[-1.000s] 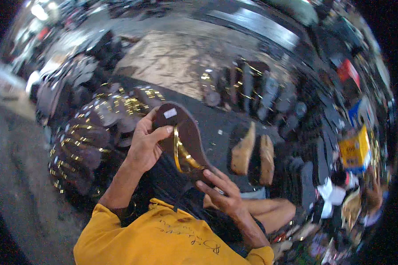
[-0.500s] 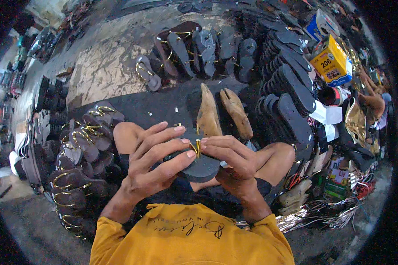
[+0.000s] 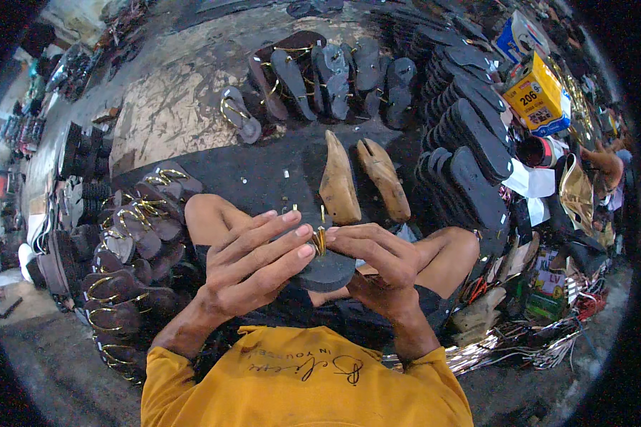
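A dark sandal sole (image 3: 327, 271) with thin gold straps (image 3: 320, 240) lies over my lap, held by both hands. My left hand (image 3: 258, 265) grips its left side, fingers spread over the top. My right hand (image 3: 376, 265) grips the right side, thumb and forefinger pinching the gold straps at the sole's upper edge. My bare knees flank the hands, and my yellow shirt (image 3: 306, 377) fills the lower edge.
Two wooden shoe lasts (image 3: 339, 184) lie on a dark mat (image 3: 263, 178) ahead. Piles of gold-strapped sandals (image 3: 132, 235) sit at left, rows of dark soles (image 3: 470, 135) at right and behind. A yellow box (image 3: 536, 95), strap bundles (image 3: 527, 341) and another person's hand (image 3: 605, 158) are at right.
A second ago my left hand held the sandal up at the left; both hands have since brought it down over my lap and closed on it. The view has swung toward the mat.
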Demonstrator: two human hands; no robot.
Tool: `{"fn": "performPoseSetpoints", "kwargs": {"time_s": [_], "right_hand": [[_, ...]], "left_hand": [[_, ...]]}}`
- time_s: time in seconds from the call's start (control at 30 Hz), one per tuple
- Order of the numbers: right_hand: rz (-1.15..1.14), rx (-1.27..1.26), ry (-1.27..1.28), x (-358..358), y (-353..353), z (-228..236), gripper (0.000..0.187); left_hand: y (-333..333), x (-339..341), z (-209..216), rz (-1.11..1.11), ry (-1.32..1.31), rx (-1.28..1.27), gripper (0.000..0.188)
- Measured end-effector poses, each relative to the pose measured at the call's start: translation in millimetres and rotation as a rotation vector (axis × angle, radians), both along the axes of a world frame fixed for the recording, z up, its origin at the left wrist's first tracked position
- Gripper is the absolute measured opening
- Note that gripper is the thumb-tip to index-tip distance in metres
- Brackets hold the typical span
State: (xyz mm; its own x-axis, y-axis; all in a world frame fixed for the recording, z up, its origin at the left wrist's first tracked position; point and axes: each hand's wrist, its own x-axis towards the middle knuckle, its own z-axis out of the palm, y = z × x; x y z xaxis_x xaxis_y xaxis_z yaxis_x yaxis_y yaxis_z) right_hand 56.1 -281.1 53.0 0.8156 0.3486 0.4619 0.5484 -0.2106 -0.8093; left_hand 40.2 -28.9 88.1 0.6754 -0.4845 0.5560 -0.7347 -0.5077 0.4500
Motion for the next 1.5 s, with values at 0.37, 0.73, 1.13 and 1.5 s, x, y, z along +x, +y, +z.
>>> {"fn": "performPoseSetpoints", "kwargs": {"time_s": [0.37, 0.73, 1.13, 1.5], "right_hand": [[0.073, -0.025, 0.087, 0, -3, 0, 0.051], [-0.049, 0.173, 0.247, -8, 17, -10, 0.050], [-0.077, 0.084, 0.479, 30, 40, -84, 0.045], [-0.582, -0.206, 0.306, 60, 22, -219, 0.106]], "left_hand": [[-6, 7, -8, -0.085, 0.018, -0.059, 0.052], [-8, -5, -21, 0.027, 0.315, -0.162, 0.048], [17, 32, -46, 0.594, 0.759, -0.122, 0.055], [49, 90, -82, 0.145, 1.021, -1.674, 0.061]]}}
